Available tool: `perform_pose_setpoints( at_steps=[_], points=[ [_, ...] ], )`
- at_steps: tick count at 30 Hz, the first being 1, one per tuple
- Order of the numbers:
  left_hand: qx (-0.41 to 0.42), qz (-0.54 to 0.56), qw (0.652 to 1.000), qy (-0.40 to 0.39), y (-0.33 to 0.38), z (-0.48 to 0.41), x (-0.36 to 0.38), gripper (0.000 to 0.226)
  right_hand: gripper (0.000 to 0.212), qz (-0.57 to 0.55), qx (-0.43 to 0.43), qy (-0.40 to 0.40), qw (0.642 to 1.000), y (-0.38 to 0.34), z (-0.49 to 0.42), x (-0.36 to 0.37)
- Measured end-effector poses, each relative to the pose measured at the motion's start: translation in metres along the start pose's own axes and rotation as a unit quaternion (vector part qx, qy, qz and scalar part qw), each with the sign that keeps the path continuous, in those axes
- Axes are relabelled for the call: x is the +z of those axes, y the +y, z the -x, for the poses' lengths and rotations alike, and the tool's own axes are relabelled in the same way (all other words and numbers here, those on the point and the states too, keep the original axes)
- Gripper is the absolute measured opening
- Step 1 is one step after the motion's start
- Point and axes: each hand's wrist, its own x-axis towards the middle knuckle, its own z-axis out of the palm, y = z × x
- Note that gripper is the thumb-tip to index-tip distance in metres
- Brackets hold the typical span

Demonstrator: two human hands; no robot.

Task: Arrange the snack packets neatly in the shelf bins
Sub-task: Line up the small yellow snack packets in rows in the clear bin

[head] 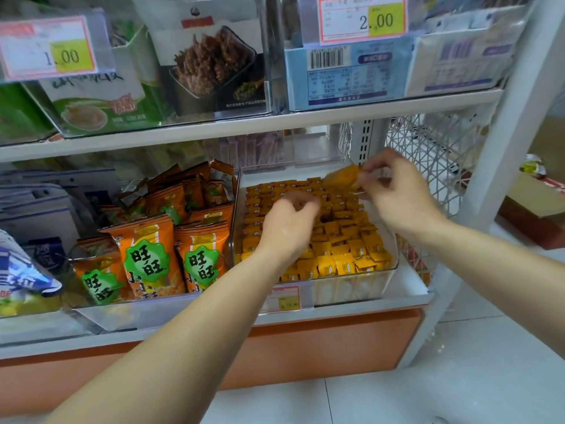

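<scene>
Snack packets (342,243) sit in rows in the clear bin (351,290). Mid-placement, I judge: right hand (397,194) pinches one orange packet (341,175) above the back rows; left hand (287,224) is curled among them, grip unclear. Next: seat it squarely.

Both hands reach into a clear bin (394,264) of small yellow packets (345,240); the right hand (397,191) pinches a blurred orange packet (342,175), while the left hand (287,224) curls over the rows.
</scene>
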Motion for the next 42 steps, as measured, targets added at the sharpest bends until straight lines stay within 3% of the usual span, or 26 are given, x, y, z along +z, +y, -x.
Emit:
perform_pose_setpoints(
  at_steps=[2,4,7,11,14,16,18,19,21,23,26,32,36,37,39,42],
  points=[
    [-0.078,0.164,0.983,-0.018,0.01,0.0,0.005,0.028,0.018,0.005,-0.025,-0.048,0.999,-0.006,0.012,0.006],
    [-0.099,0.231,0.968,-0.011,0.012,0.001,0.008,0.039,0.016,0.002,-0.049,-0.113,0.992,-0.011,0.02,0.014],
    [-0.09,0.209,0.974,0.01,0.003,0.001,0.004,0.04,0.013,-0.051,-0.016,-0.144,0.988,-0.011,0.019,0.018],
    [-0.056,0.202,0.978,-0.01,-0.003,0.002,-0.002,0.026,0.02,0.019,-0.004,-0.051,0.999,0.0,0.004,0.018],
    [-0.023,0.184,0.982,-0.027,-0.001,0.003,-0.002,0.028,0.045,-0.013,0.034,-0.098,0.994,0.003,-0.007,0.022],
    [-0.016,0.172,0.984,-0.038,-0.002,0.002,0.001,0.03,0.042,-0.027,0.033,-0.128,0.991,0.002,-0.013,0.028],
    [0.005,0.091,0.996,-0.02,-0.003,0.001,0.0,0.036,0.034,-0.026,0.015,-0.113,0.993,-0.002,-0.019,0.03],
    [0.031,0.0,1.0,-0.004,-0.005,0.001,-0.002,0.041,0.034,-0.02,0.008,-0.096,0.995,-0.004,-0.024,0.03],
    [0.099,-0.229,0.968,0.002,-0.013,0.002,-0.008,0.048,0.038,0.017,-0.006,-0.073,0.997,-0.004,-0.031,0.026],
    [0.131,-0.347,0.928,-0.046,-0.02,0.004,-0.013,0.046,0.038,0.052,-0.02,-0.079,0.995,0.0,-0.035,0.022],
    [0.122,-0.379,0.912,-0.098,-0.027,0.005,-0.017,0.041,0.036,0.093,-0.023,-0.123,0.988,0.009,-0.035,0.023],
    [0.151,-0.422,0.887,-0.112,-0.03,0.007,-0.02,0.044,0.033,0.221,-0.047,-0.235,0.945,0.017,-0.037,0.018],
    [0.152,-0.43,0.883,-0.11,-0.028,0.009,-0.018,0.043,0.03,0.423,-0.116,-0.357,0.825,0.018,-0.035,0.028],
    [0.15,-0.433,0.882,-0.108,-0.028,0.01,-0.017,0.043,0.032,0.428,-0.118,-0.365,0.818,0.016,-0.036,0.028],
    [0.148,-0.444,0.878,-0.103,-0.027,0.011,-0.014,0.044,0.033,0.403,-0.099,-0.346,0.842,0.012,-0.039,0.019],
    [0.181,-0.46,0.865,-0.08,-0.025,0.014,-0.005,0.047,0.022,0.415,-0.07,-0.317,0.85,0.014,-0.043,0.004]
  ],
)
